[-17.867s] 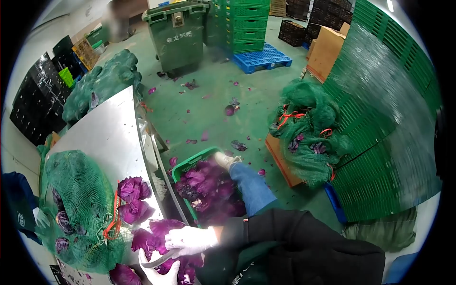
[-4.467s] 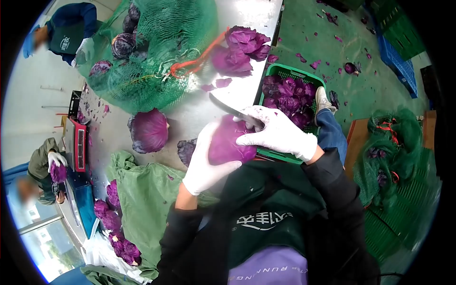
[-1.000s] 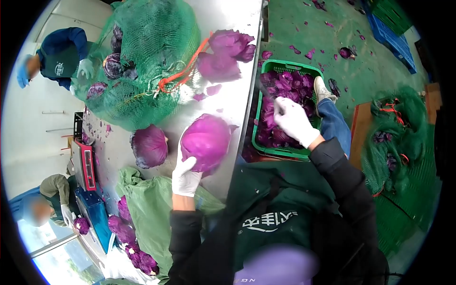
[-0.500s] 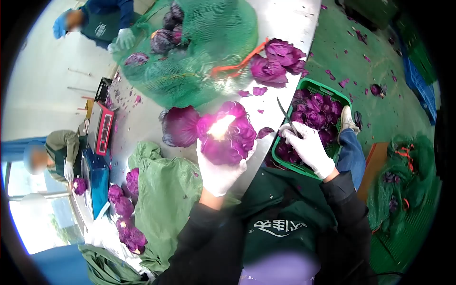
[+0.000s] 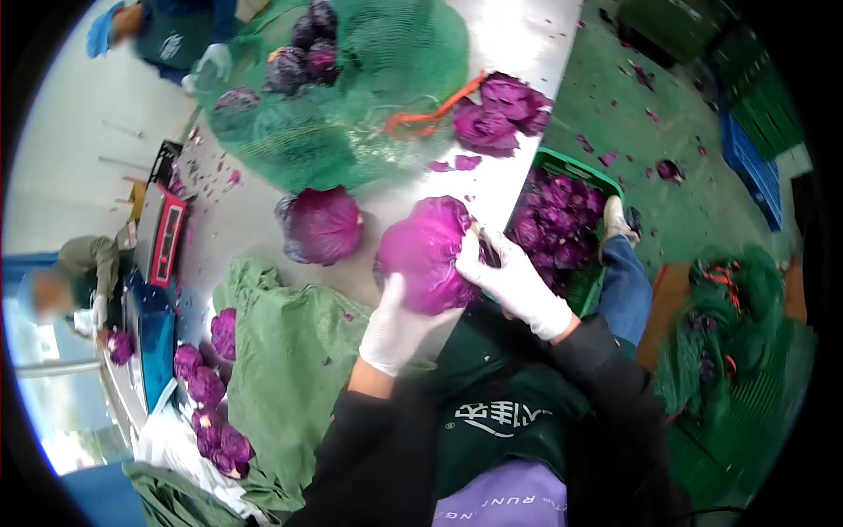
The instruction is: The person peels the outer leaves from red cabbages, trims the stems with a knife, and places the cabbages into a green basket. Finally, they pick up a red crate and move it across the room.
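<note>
A red cabbage head (image 5: 423, 255) is held over the edge of the metal table (image 5: 255, 206). My left hand (image 5: 397, 327), in a white glove, supports it from below and the left. My right hand (image 5: 518, 285), gloved too, has its fingers closed at the cabbage's right side, by the pale stem end; whether a knife is still in it I cannot make out. A large loose purple leaf (image 5: 323, 226) lies left of the cabbage. Behind it, a green mesh bag (image 5: 351, 140) holds several cabbages.
A green crate (image 5: 580, 163) of purple cabbage stands right of the table. Leaves (image 5: 492, 114) lie near the table edge. A green sack (image 5: 290, 351) and several cabbages (image 5: 206, 386) are at the left. Two co-workers, a red scale (image 5: 167, 239) and a filled mesh bag (image 5: 711, 334) are around.
The cabbage has turned, its bright cut side no longer showing. My right hand has moved left from over the crate to the cabbage. The knife seen earlier is out of sight.
</note>
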`<state>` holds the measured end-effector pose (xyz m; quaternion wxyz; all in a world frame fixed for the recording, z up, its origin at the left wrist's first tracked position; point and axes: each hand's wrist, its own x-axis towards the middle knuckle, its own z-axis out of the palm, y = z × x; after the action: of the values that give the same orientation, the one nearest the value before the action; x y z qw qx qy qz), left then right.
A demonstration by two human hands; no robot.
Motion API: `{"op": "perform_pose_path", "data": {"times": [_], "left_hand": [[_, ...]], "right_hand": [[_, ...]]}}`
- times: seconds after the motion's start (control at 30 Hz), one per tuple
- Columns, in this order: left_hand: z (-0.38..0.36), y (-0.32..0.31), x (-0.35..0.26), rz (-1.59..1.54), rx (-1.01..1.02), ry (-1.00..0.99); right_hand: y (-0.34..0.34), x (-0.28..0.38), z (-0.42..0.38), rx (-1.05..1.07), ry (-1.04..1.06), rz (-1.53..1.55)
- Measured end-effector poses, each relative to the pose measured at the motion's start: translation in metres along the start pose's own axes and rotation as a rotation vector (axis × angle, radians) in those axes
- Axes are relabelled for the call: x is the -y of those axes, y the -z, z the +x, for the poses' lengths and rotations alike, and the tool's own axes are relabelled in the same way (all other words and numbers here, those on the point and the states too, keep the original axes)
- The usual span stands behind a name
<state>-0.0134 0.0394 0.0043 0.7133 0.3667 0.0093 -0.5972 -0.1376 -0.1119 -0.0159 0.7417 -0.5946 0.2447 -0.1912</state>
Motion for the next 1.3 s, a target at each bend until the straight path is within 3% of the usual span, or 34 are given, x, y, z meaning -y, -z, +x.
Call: {"op": "perform_pose_path", "data": {"times": [0.03,0.1,0.33,0.37,0.4,0.47,0.57,0.67,0.73,0.77,0.87,1.13,1.3], "left_hand": [[0.002,-0.005,0.004,0.158,0.001,-0.124],[0.011,-0.012,0.010,0.522,0.017,-0.343],[0.037,0.008,0.016,1.238,-0.082,-0.559],[0.037,0.000,0.016,1.364,-0.152,-0.564],[0.039,0.002,0.018,1.359,-0.147,-0.581],[0.044,0.004,0.019,1.351,-0.133,-0.614],[0.041,-0.004,0.022,1.342,-0.148,-0.561],[0.041,-0.005,0.024,1.450,-0.136,-0.583],[0.042,-0.006,0.025,1.487,-0.131,-0.595],[0.042,-0.005,0.025,1.487,-0.131,-0.590],[0.042,-0.012,0.024,1.397,-0.163,-0.536],[0.043,-0.014,0.022,1.388,-0.135,-0.516],[0.043,-0.023,0.026,1.353,-0.175,-0.507]], "right_hand": [[0.006,0.016,-0.004,0.010,-0.172,0.207],[0.012,-0.008,-0.005,-0.010,-0.095,0.227],[0.030,0.004,-0.015,-0.042,-0.135,-0.113],[0.035,0.011,-0.014,-0.023,-0.258,-0.114],[0.039,0.017,-0.014,-0.001,-0.378,-0.114],[0.041,-0.004,-0.014,-0.106,-0.232,-0.148],[0.056,-0.024,-0.024,-0.131,0.158,-0.548],[0.053,-0.017,-0.038,-0.248,0.136,-0.567],[0.045,-0.019,-0.047,-0.330,0.277,-0.629],[0.045,-0.006,-0.054,-0.208,0.139,-0.563],[0.037,-0.006,-0.058,-0.123,0.111,-0.615],[0.034,-0.025,-0.046,-0.205,0.413,-0.925],[0.034,-0.020,-0.037,-0.200,0.334,-1.115]]}}
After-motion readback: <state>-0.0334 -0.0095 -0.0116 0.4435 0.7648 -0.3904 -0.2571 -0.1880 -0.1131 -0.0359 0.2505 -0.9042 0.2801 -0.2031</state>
